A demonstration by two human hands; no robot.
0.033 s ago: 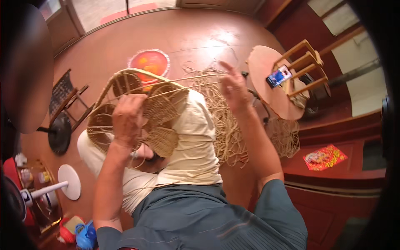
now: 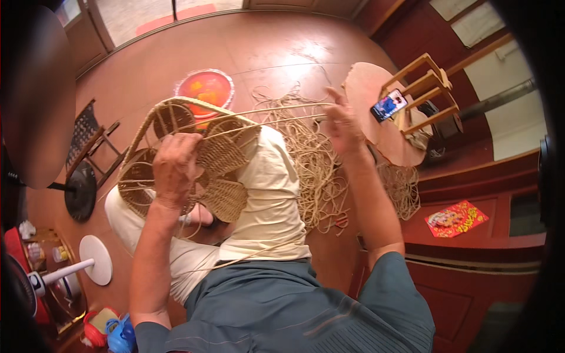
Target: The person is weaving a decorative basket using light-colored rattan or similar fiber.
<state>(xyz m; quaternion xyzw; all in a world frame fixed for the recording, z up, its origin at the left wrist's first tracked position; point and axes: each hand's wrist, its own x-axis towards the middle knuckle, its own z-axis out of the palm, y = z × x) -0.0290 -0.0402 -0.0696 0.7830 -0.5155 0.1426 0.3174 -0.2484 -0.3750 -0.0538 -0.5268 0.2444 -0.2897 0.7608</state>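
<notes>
so in the head view, the woven piece (image 2: 220, 154) sits across the lap, on the pale trousers (image 2: 271, 182), tan wicker-looking stuff with rounded panels and a thick braided edge. the left hand (image 2: 175, 167) is right on top of it, around the middle, so panels show on both sides of the knuckles. that hand is curled over, back of it facing up, but the fingertips are tucked out of sight, so i can't tell what exactly it's pinching. the right hand (image 2: 343, 129) is up and well apart from the woven piece, off to the right, with two strands of cord (image 2: 276, 109) running pretty straight from the piece over to it. the cord is caught in those fingers, one fingertip poking out past it, though which ones do the pinching is too small to make out. left forearm (image 2: 154, 259) goes nearly straight up from the lower edge, while the right forearm (image 2: 374, 194) leans inward, hand reaching out further than the left. a messy cord heap (image 2: 315, 170) lies on the floor (image 2: 276, 41) between the right knee and right forearm, and a red basin (image 2: 231, 91) sits just beyond the braided edge.
</notes>
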